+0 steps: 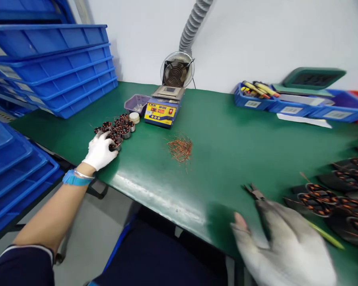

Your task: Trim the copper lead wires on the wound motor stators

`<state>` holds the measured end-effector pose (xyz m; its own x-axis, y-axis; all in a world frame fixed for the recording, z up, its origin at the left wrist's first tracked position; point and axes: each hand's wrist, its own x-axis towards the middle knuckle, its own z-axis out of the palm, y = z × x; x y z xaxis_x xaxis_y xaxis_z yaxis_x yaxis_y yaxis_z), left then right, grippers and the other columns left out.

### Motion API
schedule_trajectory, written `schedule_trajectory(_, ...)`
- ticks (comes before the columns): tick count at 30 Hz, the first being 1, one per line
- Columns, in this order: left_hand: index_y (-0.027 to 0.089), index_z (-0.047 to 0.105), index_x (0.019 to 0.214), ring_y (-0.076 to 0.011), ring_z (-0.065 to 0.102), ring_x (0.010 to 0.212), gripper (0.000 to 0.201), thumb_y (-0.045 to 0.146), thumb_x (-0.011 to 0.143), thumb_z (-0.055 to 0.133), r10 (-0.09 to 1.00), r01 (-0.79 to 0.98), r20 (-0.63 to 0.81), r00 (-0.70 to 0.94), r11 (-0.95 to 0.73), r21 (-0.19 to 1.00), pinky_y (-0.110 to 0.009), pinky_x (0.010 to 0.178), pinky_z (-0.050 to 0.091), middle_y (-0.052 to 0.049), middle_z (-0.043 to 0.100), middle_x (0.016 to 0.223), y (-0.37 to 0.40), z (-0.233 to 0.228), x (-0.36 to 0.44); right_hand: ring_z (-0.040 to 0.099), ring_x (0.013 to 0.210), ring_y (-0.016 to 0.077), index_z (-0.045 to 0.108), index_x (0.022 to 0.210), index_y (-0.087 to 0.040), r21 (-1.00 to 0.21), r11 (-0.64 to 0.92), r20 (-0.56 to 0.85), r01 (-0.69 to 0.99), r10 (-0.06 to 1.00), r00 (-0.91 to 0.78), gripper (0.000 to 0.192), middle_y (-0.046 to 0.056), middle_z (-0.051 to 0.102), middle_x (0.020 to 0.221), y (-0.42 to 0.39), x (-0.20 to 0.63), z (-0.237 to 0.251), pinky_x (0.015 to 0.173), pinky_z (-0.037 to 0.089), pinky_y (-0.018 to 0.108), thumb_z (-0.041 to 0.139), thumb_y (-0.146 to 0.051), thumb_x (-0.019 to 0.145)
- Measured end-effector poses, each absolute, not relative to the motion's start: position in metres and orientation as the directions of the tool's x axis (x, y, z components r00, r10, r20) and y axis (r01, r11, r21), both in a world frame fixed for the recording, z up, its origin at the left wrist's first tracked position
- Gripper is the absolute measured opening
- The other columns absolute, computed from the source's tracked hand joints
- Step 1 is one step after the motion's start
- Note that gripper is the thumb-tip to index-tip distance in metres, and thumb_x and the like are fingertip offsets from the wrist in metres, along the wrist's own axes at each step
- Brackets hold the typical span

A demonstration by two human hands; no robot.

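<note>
My left hand (100, 151), in a white glove, reaches to the left end of the green table (226, 143) and its fingers close around one small wound motor stator (115, 144) at the near edge of a cluster of several stators (119, 128). My right hand (286, 248), also gloved and blurred, is at the near right edge, gripping small cutting pliers (254, 192) whose tip points away from me. More stators (319, 197) with copper windings lie in a row just right of that hand.
A heap of cut copper wire bits (180, 149) lies mid-table. A blue and yellow solder pot (164, 106) with a fume fan (177, 71) stands at the back. Stacked blue crates (50, 67) are on the left, blue bins (256, 99) at the back right.
</note>
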<state>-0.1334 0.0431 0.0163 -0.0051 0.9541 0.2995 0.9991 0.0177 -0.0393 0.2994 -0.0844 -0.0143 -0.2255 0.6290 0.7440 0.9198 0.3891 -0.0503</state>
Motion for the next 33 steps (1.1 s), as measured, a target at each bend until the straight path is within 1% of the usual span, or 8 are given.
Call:
schedule_trajectory(5,0.017,0.064,0.081,-0.0329,0.059,0.117,0.014,0.029,0.076,0.058,0.937,0.989,0.334,0.105,-0.134,0.064,-0.045,0.097,0.049,-0.013,0.059,0.134,0.005,0.02,-0.075,0.064,0.106,0.0296,0.059,0.115,-0.018,-0.39,0.387,0.485,0.836,0.857,-0.17,0.032,0.016,0.065,0.114,-0.091,0.249,-0.017,0.089,0.055,0.045,0.058,-0.037,0.089)
schedule_trajectory(9,0.017,0.06,0.087,-0.03,0.067,0.09,0.013,0.026,0.078,0.059,0.918,0.902,0.207,0.337,-0.378,0.21,-0.042,0.08,0.054,-0.012,0.068,0.098,-0.032,0.011,-0.012,0.063,0.107,0.0267,0.06,0.116,-0.019,-0.561,0.314,0.206,0.766,0.949,-0.239,0.035,0.012,0.064,0.119,-0.08,0.215,-0.005,0.09,0.053,0.042,0.059,-0.04,0.087)
schedule_trajectory(13,0.015,0.05,0.121,-0.0314,0.068,0.093,0.063,0.045,0.071,0.074,0.949,0.804,0.233,0.214,-0.306,0.51,-0.044,0.081,0.056,-0.014,0.066,0.106,-0.041,-0.009,0.012,0.062,0.097,0.0255,0.062,0.107,-0.017,-0.58,0.241,0.063,0.778,0.966,-0.252,0.037,0.011,0.065,0.108,-0.063,0.204,0.007,0.083,0.05,0.038,0.067,-0.043,0.082)
schedule_trajectory(16,0.019,0.019,0.149,-0.033,0.064,0.109,0.106,0.049,0.065,0.077,0.934,0.659,0.238,0.267,-0.357,0.662,-0.045,0.088,0.055,-0.019,0.055,0.133,-0.034,-0.018,0.007,0.061,0.091,0.0235,0.063,0.102,-0.018,-0.575,0.154,-0.007,0.804,0.981,-0.193,0.037,0.008,0.065,0.1,-0.056,0.197,0.012,0.077,0.047,0.034,0.069,-0.046,0.08)
schedule_trajectory(22,0.012,0.029,0.148,-0.0288,0.068,0.09,0.087,0.038,0.075,0.067,0.951,0.676,0.144,0.272,-0.295,0.675,-0.043,0.081,0.056,-0.01,0.069,0.099,-0.026,-0.017,0.005,0.054,0.068,0.0157,0.055,0.074,-0.02,-0.589,0.223,0.044,0.776,0.969,-0.245,0.026,0.002,0.058,0.074,-0.045,0.18,0.004,0.063,0.036,0.028,0.046,-0.032,0.095)
schedule_trajectory(27,0.019,0.033,0.146,-0.0298,0.068,0.082,0.09,0.053,0.072,0.071,0.959,0.759,0.191,0.209,-0.282,0.586,-0.044,0.075,0.056,-0.008,0.068,0.092,-0.028,-0.017,0.013,0.049,0.066,0.0187,0.052,0.066,-0.02,-0.346,0.247,0.079,0.905,0.969,-0.235,0.028,0.004,0.053,0.067,-0.049,0.198,0.001,0.066,0.037,0.033,0.048,-0.029,0.092)
schedule_trajectory(30,0.017,0.027,0.149,-0.0313,0.068,0.09,0.107,0.05,0.062,0.08,0.955,0.734,0.166,0.245,-0.295,0.612,-0.045,0.082,0.055,-0.01,0.067,0.099,-0.028,-0.017,0.009,0.056,0.075,0.0224,0.061,0.078,-0.018,-0.329,0.237,0.018,0.914,0.969,-0.245,0.024,0.007,0.06,0.076,-0.046,0.21,0.012,0.073,0.042,0.036,0.049,-0.034,0.092)
schedule_trajectory(33,0.02,0.018,0.153,-0.0313,0.067,0.095,0.119,0.048,0.057,0.083,0.948,0.625,0.141,0.284,-0.295,0.723,-0.045,0.084,0.056,-0.012,0.065,0.112,-0.028,-0.018,0.001,0.061,0.096,0.0261,0.06,0.115,-0.018,-0.49,0.173,-0.021,0.854,0.978,-0.209,0.038,0.011,0.065,0.108,-0.033,0.204,0.024,0.08,0.047,0.038,0.059,-0.043,0.087)
